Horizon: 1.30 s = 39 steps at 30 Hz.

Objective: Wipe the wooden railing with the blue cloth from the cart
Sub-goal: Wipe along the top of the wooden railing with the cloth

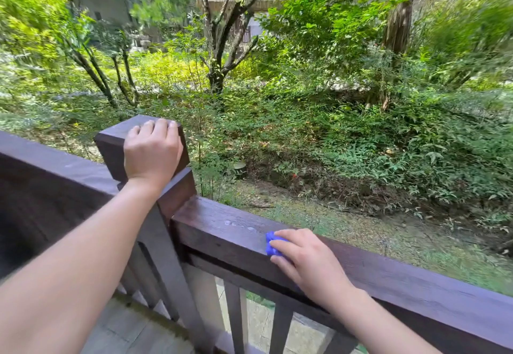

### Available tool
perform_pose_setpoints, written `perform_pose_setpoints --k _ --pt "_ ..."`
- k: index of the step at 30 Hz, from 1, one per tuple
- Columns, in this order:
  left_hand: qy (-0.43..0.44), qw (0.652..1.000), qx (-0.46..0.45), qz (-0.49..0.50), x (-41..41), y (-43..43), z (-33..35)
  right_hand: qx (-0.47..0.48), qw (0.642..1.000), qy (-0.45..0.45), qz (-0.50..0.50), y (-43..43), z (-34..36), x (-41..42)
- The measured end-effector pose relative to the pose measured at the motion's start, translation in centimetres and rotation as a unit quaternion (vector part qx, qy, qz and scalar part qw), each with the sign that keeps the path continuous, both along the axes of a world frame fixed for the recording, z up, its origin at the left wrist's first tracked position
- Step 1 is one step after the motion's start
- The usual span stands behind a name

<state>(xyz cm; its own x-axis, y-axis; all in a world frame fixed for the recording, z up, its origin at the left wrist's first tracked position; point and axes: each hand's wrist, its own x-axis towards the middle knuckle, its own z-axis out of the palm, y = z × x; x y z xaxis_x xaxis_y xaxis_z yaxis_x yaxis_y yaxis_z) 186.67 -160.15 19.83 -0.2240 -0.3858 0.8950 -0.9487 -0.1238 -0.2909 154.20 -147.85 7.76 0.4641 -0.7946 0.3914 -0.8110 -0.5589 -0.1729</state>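
Note:
A dark brown wooden railing [222, 231] runs from a square corner post [111, 143] down to the lower right. My right hand [308, 262] presses a bunched blue cloth [271, 244] flat on the top of the rail; only the cloth's left edge shows past my fingers. Small water drops [238, 224] lie on the rail just left of the cloth. My left hand [152, 151] rests on top of the corner post, fingers curled over its far edge. The cart is out of view.
A second rail section [55, 165] runs left from the post. Vertical balusters [236, 317] stand under the rail above a paved floor [138, 334]. Beyond the railing lie shrubs, trees and a dirt slope [305, 137].

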Motion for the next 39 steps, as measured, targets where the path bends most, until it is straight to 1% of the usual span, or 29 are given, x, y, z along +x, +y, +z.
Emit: perform_pose_setpoints --k 2,4,5,6,8,10,12,14,15,16,19,20,21,24,25,26,29,30,31,34,35,36,39 --pt "-0.009 1.000 -0.014 0.002 0.0 -0.1 0.0 0.029 0.997 -0.018 -0.062 -2.0 0.7 -0.1" --pt "-0.016 1.000 -0.022 0.004 0.0 -0.1 0.0 0.030 0.991 -0.015 -0.131 -3.5 1.2 1.3" --pt "-0.020 1.000 -0.024 0.005 0.0 -0.1 0.0 0.028 0.991 -0.013 -0.131 -3.7 1.3 2.7" --pt "-0.022 0.999 -0.027 0.007 0.1 -0.2 -0.1 0.031 0.993 -0.013 -0.110 -3.6 1.3 4.1" --pt "-0.023 0.999 -0.029 0.010 0.2 -0.3 -0.1 0.019 0.999 -0.010 -0.029 -2.7 0.7 6.0" --pt "-0.026 0.999 -0.032 0.010 0.2 -0.4 -0.2 0.006 1.000 0.000 0.021 -2.6 0.3 5.7" --pt "-0.033 0.999 -0.036 0.013 0.2 -0.4 -0.2 0.026 1.000 0.003 -0.003 -4.0 0.9 5.0" --pt "-0.038 0.998 -0.037 0.014 0.2 -0.3 -0.2 0.045 0.996 -0.004 -0.082 -5.8 1.3 5.1" --pt "-0.038 0.998 -0.038 0.014 0.2 -0.3 -0.2 0.044 0.993 -0.003 -0.106 -6.1 1.4 5.8" --pt "-0.036 0.999 -0.039 0.012 0.2 -0.3 -0.2 0.041 0.994 0.001 -0.103 -6.0 1.5 6.7" --pt "-0.028 0.999 -0.042 0.002 0.3 -0.5 -0.3 0.011 1.000 0.007 0.020 -3.8 0.4 7.9" --pt "-0.028 0.999 -0.044 0.000 0.3 -0.5 -0.4 0.003 0.999 0.008 0.045 -3.6 0.1 7.5" --pt "-0.029 0.998 -0.046 0.000 0.3 -0.6 -0.4 0.012 0.999 0.011 0.042 -4.1 0.3 7.2" --pt "-0.032 0.998 -0.054 0.004 0.3 -0.5 -0.3 0.037 0.997 0.006 -0.063 -7.0 1.5 7.9" --pt "-0.032 0.998 -0.055 0.003 0.3 -0.4 -0.3 0.037 0.996 0.009 -0.080 -7.2 1.6 8.8" --pt "-0.032 0.998 -0.056 0.000 0.2 -0.4 -0.3 0.034 0.997 0.010 -0.069 -7.0 1.7 9.8" --pt "-0.031 0.998 -0.056 -0.001 0.3 -0.5 -0.5 0.016 0.999 -0.001 0.045 -4.8 0.4 10.7" --pt "-0.031 0.998 -0.055 -0.002 0.4 -0.6 -0.5 0.011 0.998 -0.005 0.058 -4.8 0.2 10.1" --pt "-0.031 0.998 -0.054 -0.003 0.4 -0.6 -0.5 0.012 0.999 -0.004 0.047 -5.4 0.4 9.7" --pt "-0.032 0.998 -0.053 0.001 0.4 -0.5 -0.5 0.030 0.997 0.000 -0.070 -8.1 1.4 10.5" --pt "-0.030 0.998 -0.052 0.003 0.4 -0.5 -0.4 0.033 0.995 0.008 -0.091 -8.4 1.6 11.5" --pt "-0.029 0.998 -0.050 0.002 0.4 -0.5 -0.4 0.031 0.996 0.013 -0.079 -8.2 1.6 12.6" --pt "-0.029 0.998 -0.054 0.000 0.4 -0.6 -0.5 0.016 0.998 0.012 0.057 -6.4 0.6 13.5"
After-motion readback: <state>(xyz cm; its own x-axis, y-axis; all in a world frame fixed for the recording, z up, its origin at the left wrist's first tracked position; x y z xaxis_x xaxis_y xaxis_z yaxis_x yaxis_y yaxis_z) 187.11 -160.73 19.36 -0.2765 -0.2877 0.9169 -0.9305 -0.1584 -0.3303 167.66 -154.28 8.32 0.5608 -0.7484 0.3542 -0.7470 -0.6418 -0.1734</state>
